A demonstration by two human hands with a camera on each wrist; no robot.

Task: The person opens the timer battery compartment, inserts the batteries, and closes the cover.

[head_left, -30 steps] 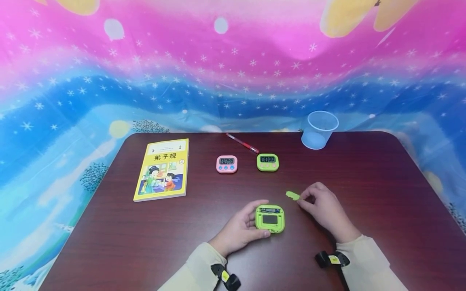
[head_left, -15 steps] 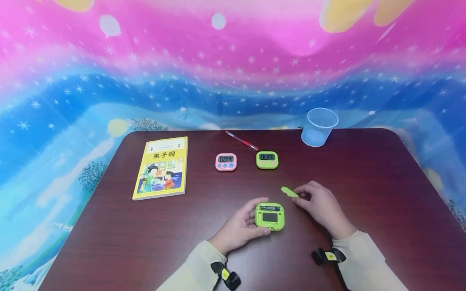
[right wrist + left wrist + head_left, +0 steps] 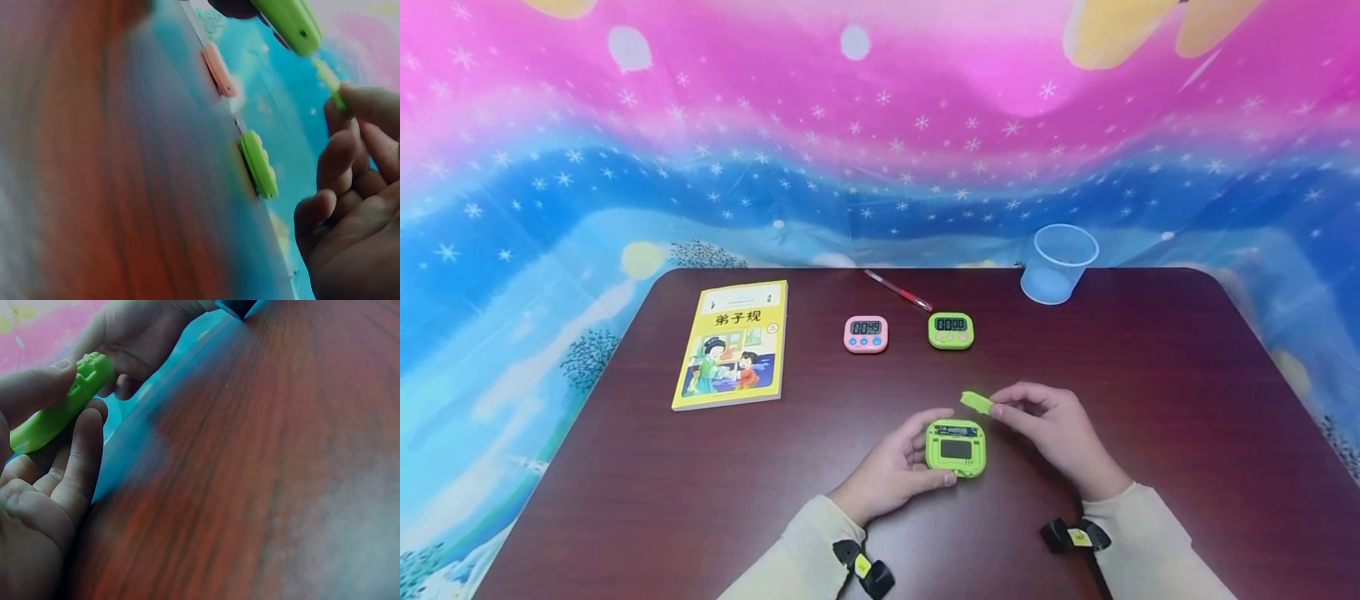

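Observation:
My left hand (image 3: 895, 467) grips a green digital timer (image 3: 956, 463) by its left side, back face up, thumb along the lower edge. Its battery compartment is uncovered, and a dark battery (image 3: 957, 431) lies in the slot near the top. Between thumb and index finger my right hand (image 3: 1060, 425) pinches a small green battery cover (image 3: 976, 402), just above and right of the timer. In the right wrist view the cover (image 3: 329, 81) points toward the timer's edge (image 3: 294, 28). The left wrist view shows the timer (image 3: 62, 412) edge-on between thumb and fingers.
Farther back lie a pink timer (image 3: 866, 335) and a second green timer (image 3: 951, 332), both screens up. A red pen (image 3: 898, 291) rests behind them. A yellow book (image 3: 732, 346) lies at the left, and a clear plastic cup (image 3: 1057, 265) stands at the back right.
My right hand has moved left with the battery cover, bringing it close to the held timer's upper right corner. The cover's tilt has changed. My left hand has stayed put.

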